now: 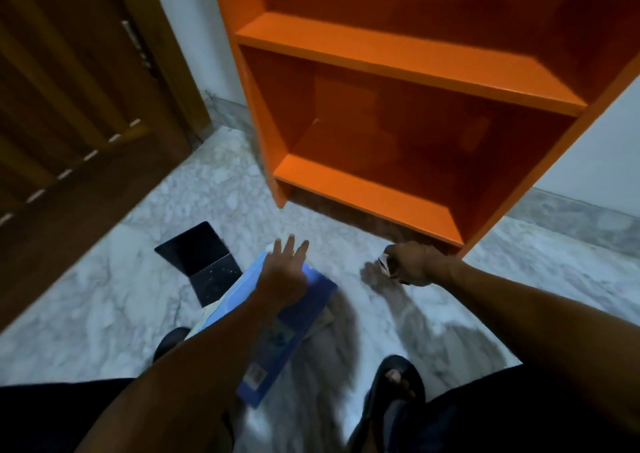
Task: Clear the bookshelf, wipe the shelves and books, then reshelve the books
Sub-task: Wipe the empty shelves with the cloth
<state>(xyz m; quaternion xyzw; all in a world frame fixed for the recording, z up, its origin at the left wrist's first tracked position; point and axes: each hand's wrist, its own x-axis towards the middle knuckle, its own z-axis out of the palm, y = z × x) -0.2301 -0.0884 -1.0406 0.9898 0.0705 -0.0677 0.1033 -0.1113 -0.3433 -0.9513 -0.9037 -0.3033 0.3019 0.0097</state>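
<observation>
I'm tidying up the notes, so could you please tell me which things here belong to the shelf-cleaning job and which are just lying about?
Job:
- orange bookshelf, its shelves bare
- blue book under the left hand
- dark book on the floor
- small white thing in the right hand, too blurred to name

Lying about:
- wooden door

A room in a home: marble floor (104, 300), brown wooden door (69, 106) at left, orange bookshelf (408, 61) against a white wall (194, 19).

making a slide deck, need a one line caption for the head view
Left hand reaches with straight fingers over a blue book on the marble floor before the orange bookshelf.
</observation>
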